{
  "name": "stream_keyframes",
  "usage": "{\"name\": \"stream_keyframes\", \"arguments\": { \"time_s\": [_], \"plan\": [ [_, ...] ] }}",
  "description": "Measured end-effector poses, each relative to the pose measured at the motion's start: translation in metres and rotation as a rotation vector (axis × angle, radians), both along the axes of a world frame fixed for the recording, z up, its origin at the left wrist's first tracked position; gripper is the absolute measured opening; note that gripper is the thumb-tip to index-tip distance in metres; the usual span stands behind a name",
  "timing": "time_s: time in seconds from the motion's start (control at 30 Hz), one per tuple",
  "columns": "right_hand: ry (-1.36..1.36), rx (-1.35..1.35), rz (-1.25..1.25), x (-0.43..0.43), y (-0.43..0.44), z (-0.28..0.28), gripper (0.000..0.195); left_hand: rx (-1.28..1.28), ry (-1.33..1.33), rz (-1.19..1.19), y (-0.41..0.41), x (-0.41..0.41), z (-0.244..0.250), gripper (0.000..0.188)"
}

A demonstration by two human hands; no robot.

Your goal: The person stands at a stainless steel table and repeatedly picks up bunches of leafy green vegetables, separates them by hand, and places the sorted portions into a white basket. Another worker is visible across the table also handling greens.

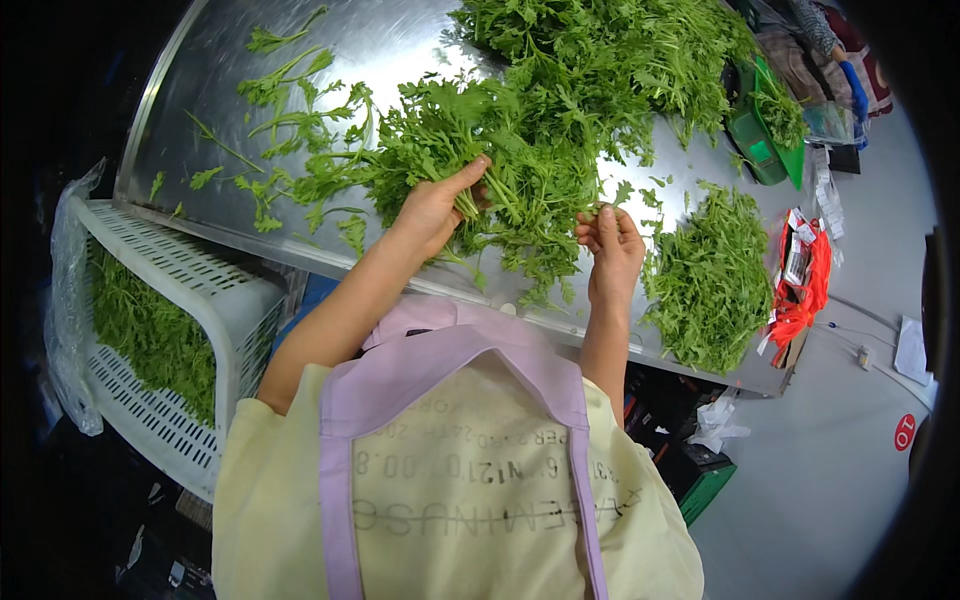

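Note:
My left hand (435,212) is closed around the stems of a bunch of leafy greens (431,142), its thumb on top. To its right, my right hand (613,238) pinches a small green sprig (622,193) between thumb and fingertips. Both hands are over the near part of a stainless steel table (300,259). A large heap of the same greens (600,67) lies beyond and between them. Loose sprigs (289,124) are scattered to the left, and a separate pile of greens (712,281) lies right of my right hand.
A white slotted plastic crate (225,315) holding greens stands at the left. Right of the table's piles are a green container (757,142) with greens and a bundle of red strips (806,281). At the upper right is another person's blue-gloved hand (857,94).

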State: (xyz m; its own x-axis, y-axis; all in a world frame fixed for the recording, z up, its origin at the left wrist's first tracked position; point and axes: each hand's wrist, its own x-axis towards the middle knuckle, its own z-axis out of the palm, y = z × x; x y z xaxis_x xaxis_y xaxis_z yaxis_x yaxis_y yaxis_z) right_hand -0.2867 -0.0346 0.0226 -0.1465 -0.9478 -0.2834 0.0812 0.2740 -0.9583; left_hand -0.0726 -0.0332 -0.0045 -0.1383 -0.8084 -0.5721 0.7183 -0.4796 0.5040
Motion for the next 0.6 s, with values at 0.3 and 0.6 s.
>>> {"name": "stream_keyframes", "arguments": {
  "time_s": [0.3, 0.6],
  "plan": [
    [-0.095, 0.177, 0.421, 0.043, 0.009, 0.003, 0.02, -0.091, 0.125, -0.161, 0.007, -0.006, -0.003, 0.033],
    [0.024, 0.159, 0.405, 0.046, 0.015, -0.004, 0.015, -0.15, 0.03, -0.232, 0.009, -0.009, -0.002, 0.034]
  ]
}}
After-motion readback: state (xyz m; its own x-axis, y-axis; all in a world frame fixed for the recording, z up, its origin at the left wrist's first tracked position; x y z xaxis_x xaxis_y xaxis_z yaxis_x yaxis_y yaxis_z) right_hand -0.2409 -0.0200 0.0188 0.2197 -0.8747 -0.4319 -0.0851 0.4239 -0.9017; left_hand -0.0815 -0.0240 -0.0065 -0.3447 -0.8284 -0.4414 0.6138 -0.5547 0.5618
